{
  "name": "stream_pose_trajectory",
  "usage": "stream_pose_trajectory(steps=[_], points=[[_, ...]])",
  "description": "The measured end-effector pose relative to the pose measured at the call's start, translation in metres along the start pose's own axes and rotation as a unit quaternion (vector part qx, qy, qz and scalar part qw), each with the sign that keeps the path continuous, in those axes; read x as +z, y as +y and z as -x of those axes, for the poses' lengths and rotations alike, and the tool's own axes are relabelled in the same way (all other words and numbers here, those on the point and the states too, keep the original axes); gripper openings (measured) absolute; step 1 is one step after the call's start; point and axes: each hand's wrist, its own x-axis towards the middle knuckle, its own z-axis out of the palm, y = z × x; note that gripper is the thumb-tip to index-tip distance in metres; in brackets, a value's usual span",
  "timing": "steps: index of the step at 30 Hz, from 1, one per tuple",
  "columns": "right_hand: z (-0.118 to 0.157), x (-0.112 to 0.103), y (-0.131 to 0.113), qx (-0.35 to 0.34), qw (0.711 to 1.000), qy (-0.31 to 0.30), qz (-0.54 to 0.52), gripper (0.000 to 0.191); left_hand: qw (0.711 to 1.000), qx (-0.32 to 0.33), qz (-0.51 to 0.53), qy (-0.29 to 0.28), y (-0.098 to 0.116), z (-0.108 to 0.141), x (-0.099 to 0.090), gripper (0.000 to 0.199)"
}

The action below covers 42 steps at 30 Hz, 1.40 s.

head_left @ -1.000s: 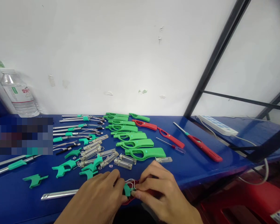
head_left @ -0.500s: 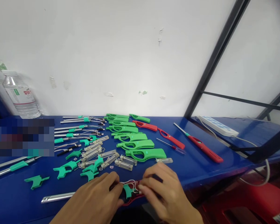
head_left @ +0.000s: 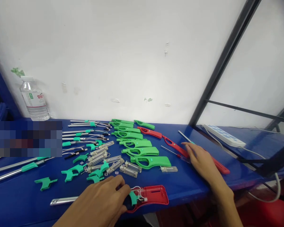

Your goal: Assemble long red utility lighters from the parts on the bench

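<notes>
Blue tabletop (head_left: 180, 181), lower centre: left hand (head_left: 106, 197) grips the red casing (head_left: 156, 198), ideally level; right hand's (head_left: 201, 159) grip I can't tell.

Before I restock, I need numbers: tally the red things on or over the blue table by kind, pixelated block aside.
Loose red handles: 2
Open red handle at the left hand: 1
Red lighter partly behind the right hand: 1
Red-handled screwdriver: 1
Total: 5

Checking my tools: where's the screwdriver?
Head view, right of centre: the screwdriver lies just below a red casing, its handle end by the right hand.
</notes>
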Motion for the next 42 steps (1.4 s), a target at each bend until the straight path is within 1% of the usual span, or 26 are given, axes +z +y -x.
stream_pose_trajectory(steps=[3, 6, 9, 11, 12, 13, 15, 16, 19, 20, 22, 25, 29, 32, 37, 42], points=[[0.003, 0.001, 0.001, -0.001, 1.0, -0.005, 0.0, 0.041, 1.0, 0.002, 0.005, -0.024, 0.004, -0.003, -0.004, 0.04], [0.006, -0.001, -0.012, -0.017, 1.0, 0.002, -0.008, 0.039, 1.0, -0.008, 0.003, -0.026, 0.008, -0.004, -0.007, 0.045], [0.008, -0.009, -0.038, -0.043, 0.999, 0.003, -0.025, 0.034, 0.999, -0.019, -0.014, -0.036, 0.011, -0.006, -0.014, 0.047], [0.007, -0.017, -0.064, -0.069, 0.996, -0.017, -0.045, 0.027, 0.998, -0.033, -0.034, -0.05, 0.008, -0.009, -0.021, 0.049], [0.006, -0.022, -0.079, -0.084, 0.994, -0.035, -0.058, 0.023, 0.997, -0.044, -0.042, -0.053, 0.005, -0.011, -0.025, 0.05], [0.004, -0.026, -0.095, -0.098, 0.989, -0.074, -0.079, 0.02, 0.996, -0.056, -0.044, -0.048, -0.001, -0.014, -0.028, 0.05], [-0.004, -0.031, -0.129, -0.124, 0.969, -0.184, -0.112, 0.016, 0.996, -0.079, -0.035, -0.013, -0.018, -0.019, -0.033, 0.049], [-0.008, -0.031, -0.145, -0.14, 0.958, -0.219, -0.12, 0.014, 0.996, -0.084, -0.027, 0.013, -0.028, -0.022, -0.034, 0.046], [-0.022, -0.02, -0.188, -0.177, 0.934, -0.291, -0.111, 0.013, 0.995, -0.087, -0.017, 0.044, -0.056, -0.029, -0.032, 0.04], [-0.026, -0.014, -0.199, -0.187, 0.924, -0.32, -0.097, 0.011, 0.994, -0.09, -0.017, 0.054, -0.062, -0.031, -0.03, 0.038], [-0.029, -0.002, -0.213, -0.195, 0.915, -0.345, -0.08, 0.009, 0.993, -0.093, -0.015, 0.067, -0.068, -0.032, -0.026, 0.031], [-0.029, 0.009, -0.221, -0.183, 0.919, -0.344, -0.062, 0.016, 0.995, -0.075, -0.004, 0.06, -0.062, -0.031, -0.023, 0.025], [-0.027, 0.013, -0.22, -0.18, 0.92, -0.343, -0.057, 0.025, 0.998, -0.054, 0.003, 0.041, -0.047, -0.032, -0.022, 0.028], [-0.026, 0.014, -0.22, -0.19, 0.914, -0.352, -0.062, 0.024, 0.998, -0.056, -0.006, 0.038, -0.045, -0.035, -0.018, 0.022], [-0.026, 0.018, -0.221, -0.195, 0.916, -0.347, -0.054, 0.016, 0.997, -0.057, -0.023, 0.04, -0.05, -0.039, -0.01, 0.022], [-0.025, 0.009, -0.217, -0.187, 0.927, -0.321, -0.052, 0.013, 0.997, -0.056, -0.04, 0.033, -0.052, -0.044, -0.004, 0.024]])
